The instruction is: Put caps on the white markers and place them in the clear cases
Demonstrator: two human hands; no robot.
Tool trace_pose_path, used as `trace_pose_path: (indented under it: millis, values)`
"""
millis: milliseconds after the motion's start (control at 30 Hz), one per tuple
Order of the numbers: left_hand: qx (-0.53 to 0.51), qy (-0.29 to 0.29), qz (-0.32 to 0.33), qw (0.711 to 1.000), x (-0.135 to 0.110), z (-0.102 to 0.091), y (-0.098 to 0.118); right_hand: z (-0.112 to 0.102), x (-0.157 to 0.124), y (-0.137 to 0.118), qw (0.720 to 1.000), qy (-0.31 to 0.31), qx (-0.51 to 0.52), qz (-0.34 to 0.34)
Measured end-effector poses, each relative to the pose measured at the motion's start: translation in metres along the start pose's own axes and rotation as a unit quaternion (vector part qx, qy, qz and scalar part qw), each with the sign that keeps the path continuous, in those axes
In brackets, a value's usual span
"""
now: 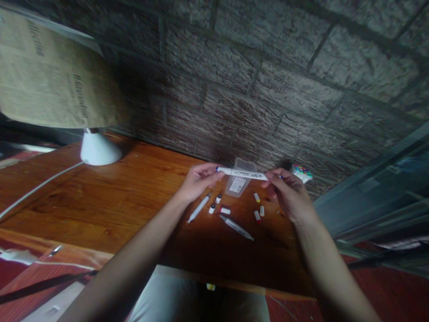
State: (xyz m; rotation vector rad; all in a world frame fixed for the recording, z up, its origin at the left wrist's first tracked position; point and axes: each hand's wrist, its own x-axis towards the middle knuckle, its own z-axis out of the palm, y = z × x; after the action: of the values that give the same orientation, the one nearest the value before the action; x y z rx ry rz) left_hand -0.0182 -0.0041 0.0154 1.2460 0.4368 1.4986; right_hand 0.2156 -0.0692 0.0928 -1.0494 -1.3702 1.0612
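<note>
Stretched level between my two hands is a white marker [246,173] with blue ends and dark print along its barrel. My left hand [200,180] pinches its left end, and my right hand [284,185] grips the right end. Behind and below it stands a clear plastic case [237,184] with a printed label. On the table under my hands lie two uncapped markers, one on the left [199,208] and one nearer me [236,227]. Several loose caps are scattered about, among them a dark-ended cap [212,209], a red-edged cap [225,210] and a yellow-edged cap [256,197].
A bunch of markers with coloured ends [301,172] stands at the back right, partly behind my right hand. On the left is a lamp with a white base [99,148] and its cable. The wooden table [140,179] meets a brick wall [214,80].
</note>
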Motion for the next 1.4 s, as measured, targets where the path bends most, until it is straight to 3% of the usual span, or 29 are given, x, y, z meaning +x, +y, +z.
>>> trace_pose_path:
  millis: [67,167,300,367,467,567,633,767,1000,1100,1400]
  values:
    - [0.003,0.002,-0.005,1.000,0.001,-0.001,0.000,-0.001,-0.004,0.002,0.993,-0.094,-0.048,0.051]
    - [0.055,-0.059,-0.034,0.996,-0.001,0.001,0.003,0.006,-0.013,0.007,0.966,-0.223,-0.087,0.094]
    - [0.089,-0.102,-0.057,0.989,-0.005,0.008,0.009,0.016,-0.020,0.014,0.944,-0.290,-0.126,0.094]
    - [0.097,-0.079,-0.048,0.991,-0.005,0.009,0.011,0.013,-0.017,0.014,0.949,-0.270,-0.134,0.091]
    - [0.113,-0.016,-0.031,0.993,-0.004,0.007,0.010,-0.001,0.001,0.005,0.973,-0.189,-0.117,0.068]
    - [0.125,0.040,-0.028,0.991,0.000,0.003,0.004,-0.015,0.033,-0.008,0.991,-0.083,-0.104,-0.024]
    - [0.132,0.061,-0.031,0.989,0.002,0.001,0.000,-0.020,0.056,-0.014,0.990,-0.038,-0.115,-0.072]
    - [0.138,0.065,-0.045,0.987,0.003,-0.001,-0.002,-0.025,0.091,-0.006,0.980,0.021,-0.185,-0.074]
    - [0.131,0.069,-0.059,0.987,0.003,0.000,-0.002,-0.025,0.102,0.029,0.915,0.029,-0.387,-0.109]
    - [0.123,0.068,-0.059,0.988,0.004,0.000,-0.003,-0.023,0.099,0.033,0.896,0.032,-0.437,-0.074]
    - [0.127,0.068,-0.056,0.988,0.004,-0.001,-0.004,-0.019,0.101,0.038,0.915,0.003,-0.401,-0.040]
